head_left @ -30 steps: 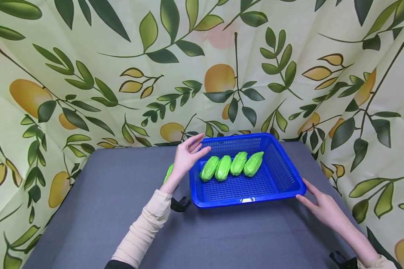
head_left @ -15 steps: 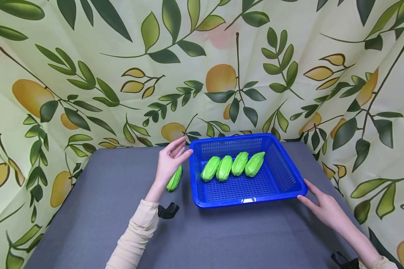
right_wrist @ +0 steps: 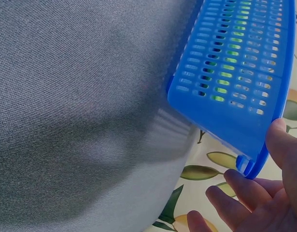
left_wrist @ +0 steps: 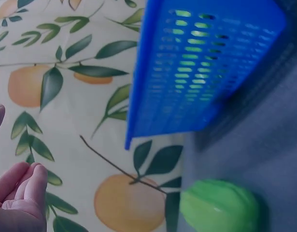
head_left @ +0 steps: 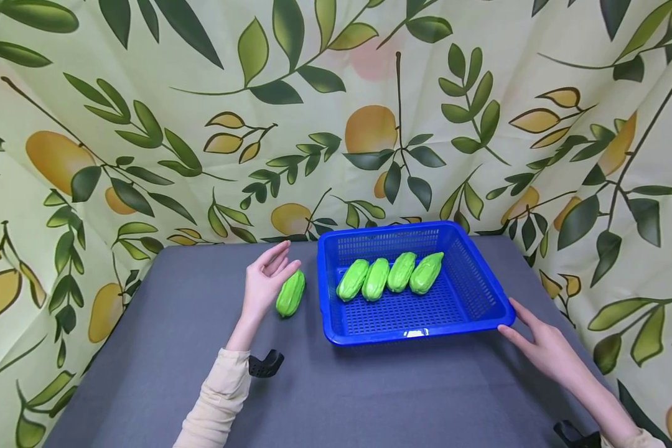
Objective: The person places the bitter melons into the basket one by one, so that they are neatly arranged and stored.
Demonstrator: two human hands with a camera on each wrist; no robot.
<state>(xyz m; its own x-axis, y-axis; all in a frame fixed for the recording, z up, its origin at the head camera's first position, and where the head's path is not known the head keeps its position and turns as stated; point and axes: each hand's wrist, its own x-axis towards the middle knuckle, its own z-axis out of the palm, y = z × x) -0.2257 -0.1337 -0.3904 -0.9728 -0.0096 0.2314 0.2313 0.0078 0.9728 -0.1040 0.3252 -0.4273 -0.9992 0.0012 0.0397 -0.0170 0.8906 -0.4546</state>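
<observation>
A blue plastic basket [head_left: 420, 314] with slotted walls stands on the table. Several bright green, oblong, ridged vegetables [head_left: 376, 280] lie side by side in it. One more green ridged vegetable [head_left: 290, 294] rests on the table left of the basket; it also shows low in the left wrist view [left_wrist: 219, 207]. My left hand [head_left: 263, 285] hovers just left of that loose vegetable, partly overlapping it in the head view, fingers loosely bent around nothing. My right hand [head_left: 543, 348] pinches the basket's near right corner, thumb on the rim [right_wrist: 278, 130] and fingertips below it.
A grey cloth [head_left: 162, 348] covers the table. Behind and at both sides hangs a curtain [head_left: 313, 124] printed with leaves and fruit. Black wrist mounts [head_left: 266, 364] sit at both wrists.
My left hand has moved left and down, from over the basket's left edge to beside the loose vegetable, uncovering it. My right hand keeps its hold on the basket corner.
</observation>
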